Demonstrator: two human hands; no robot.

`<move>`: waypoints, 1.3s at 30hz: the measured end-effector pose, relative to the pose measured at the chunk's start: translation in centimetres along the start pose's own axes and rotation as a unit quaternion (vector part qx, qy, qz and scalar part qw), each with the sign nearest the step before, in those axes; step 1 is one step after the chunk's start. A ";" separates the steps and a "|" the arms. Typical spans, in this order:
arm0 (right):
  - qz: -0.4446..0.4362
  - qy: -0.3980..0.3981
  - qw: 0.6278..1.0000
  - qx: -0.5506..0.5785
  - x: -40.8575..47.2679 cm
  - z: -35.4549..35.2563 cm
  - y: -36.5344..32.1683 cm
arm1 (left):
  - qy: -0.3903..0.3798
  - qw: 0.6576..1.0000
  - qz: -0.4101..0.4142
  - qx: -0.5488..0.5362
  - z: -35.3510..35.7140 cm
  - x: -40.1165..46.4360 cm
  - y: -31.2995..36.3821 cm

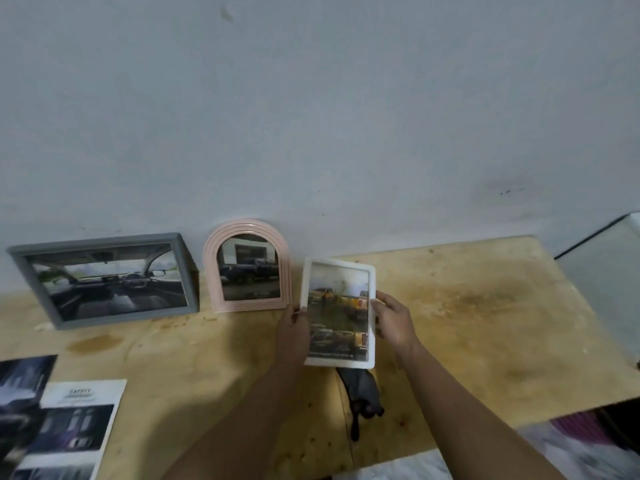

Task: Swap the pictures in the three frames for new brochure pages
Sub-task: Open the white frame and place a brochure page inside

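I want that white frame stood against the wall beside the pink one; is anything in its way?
Nothing visible is. Both hands, left hand and right hand, hold the white frame, and the table right of the pink frame shows bare wood up to the wall.

Single head-worn wide-angle view, looking forward and down from above the desk; it is facing the wall at the desk's far edge, sitting near, with both forearms reaching in from the bottom edge
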State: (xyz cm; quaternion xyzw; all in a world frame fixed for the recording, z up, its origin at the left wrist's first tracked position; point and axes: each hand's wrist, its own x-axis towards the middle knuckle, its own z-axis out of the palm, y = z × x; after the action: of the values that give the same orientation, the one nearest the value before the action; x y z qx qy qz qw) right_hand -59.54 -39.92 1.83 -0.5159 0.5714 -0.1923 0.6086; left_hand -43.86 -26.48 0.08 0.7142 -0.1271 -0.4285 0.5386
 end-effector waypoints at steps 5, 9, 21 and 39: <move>0.026 -0.076 0.996 -0.026 -4.0 2.0 2.0 | 0.014 1.000 -0.015 0.011 -4.6 -4.4 -1.2; 0.008 -0.122 0.988 -0.091 -5.6 4.6 2.9 | 0.070 0.989 0.079 0.102 -8.0 -7.8 -1.5; 0.005 -0.226 0.958 -0.177 -8.7 10.9 4.7 | 0.042 0.774 0.324 0.542 -16.4 -13.4 -9.9; -0.070 -0.139 0.906 -0.395 -13.6 15.0 12.6 | -0.045 0.782 0.293 0.548 -20.9 -14.3 -15.9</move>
State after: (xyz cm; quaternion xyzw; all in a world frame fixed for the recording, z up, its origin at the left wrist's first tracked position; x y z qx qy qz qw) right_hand -54.35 -17.68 -4.87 -0.7740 0.4728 0.0806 0.4134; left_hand -41.25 2.63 -5.99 0.7974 -0.5677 -0.1395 0.1494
